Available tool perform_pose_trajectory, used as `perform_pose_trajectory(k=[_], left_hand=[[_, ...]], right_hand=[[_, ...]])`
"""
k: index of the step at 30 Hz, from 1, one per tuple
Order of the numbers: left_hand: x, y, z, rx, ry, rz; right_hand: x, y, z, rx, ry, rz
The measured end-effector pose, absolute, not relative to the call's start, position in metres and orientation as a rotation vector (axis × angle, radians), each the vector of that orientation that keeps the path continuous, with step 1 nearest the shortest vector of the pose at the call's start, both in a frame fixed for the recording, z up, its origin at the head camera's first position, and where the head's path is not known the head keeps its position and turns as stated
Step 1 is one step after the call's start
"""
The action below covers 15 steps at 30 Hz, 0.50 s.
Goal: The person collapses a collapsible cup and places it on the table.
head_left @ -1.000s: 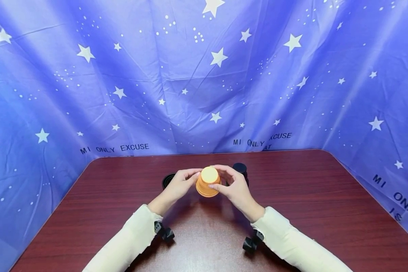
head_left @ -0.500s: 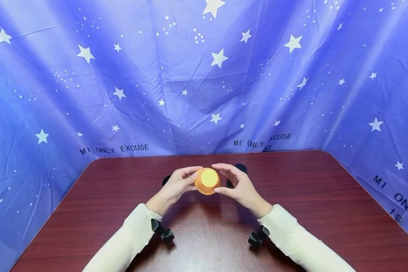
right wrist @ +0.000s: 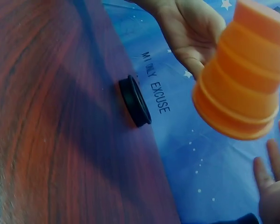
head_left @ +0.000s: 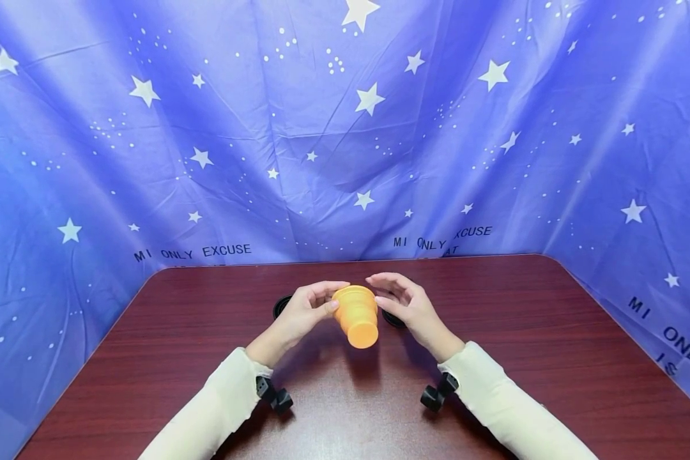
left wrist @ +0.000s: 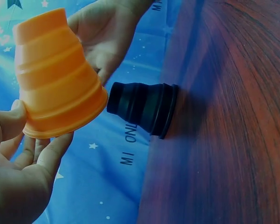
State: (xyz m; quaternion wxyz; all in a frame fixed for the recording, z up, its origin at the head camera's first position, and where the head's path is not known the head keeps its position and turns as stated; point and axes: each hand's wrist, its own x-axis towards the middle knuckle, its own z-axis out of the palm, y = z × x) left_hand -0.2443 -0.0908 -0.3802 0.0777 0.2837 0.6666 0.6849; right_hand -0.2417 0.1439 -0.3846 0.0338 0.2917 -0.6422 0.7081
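Observation:
An orange collapsible cup (head_left: 358, 313), stretched out to full height with ringed walls, is held in the air above the table. My left hand (head_left: 296, 316) pinches it at the wide rim, thumb on one side and fingers on the other, as the left wrist view shows. The cup's narrow base points down toward me in the head view. Close to its right side is my right hand (head_left: 413, 312), fingers spread and slightly bent; in the right wrist view, those fingers (right wrist: 276, 161) stand apart from the cup.
An extended black collapsible cup (left wrist: 142, 108) stands wide end down on the table (head_left: 345, 409), mostly hidden behind my right hand in the head view. A flattened black ring-shaped piece (right wrist: 135, 101) lies behind my left hand. A starry blue curtain (head_left: 322, 128) surrounds the table's back and sides.
The orange cup has tipped, its base swinging from facing up to pointing down toward me. My right hand has come off the cup, while the left keeps hold of the rim.

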Motion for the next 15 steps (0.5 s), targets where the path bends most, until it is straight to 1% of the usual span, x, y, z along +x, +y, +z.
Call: perform_pose_trajectory(k=[6,11,15], left_hand=[[-0.2441,-0.0906,-0.38,0.936,2.09,2.028],[-0.2431,-0.0901,-0.3802,0.957,2.067,2.038],[-0.2424,-0.0885,-0.3799,0.915,2.099,2.031]], right_hand=[[-0.2411,0.1371,-0.3878,0.771,-2.115,2.199],[-0.2395,0.1352,-0.3885,0.751,-2.137,2.227],[-0.238,0.1341,-0.3872,0.766,-2.157,2.169]])
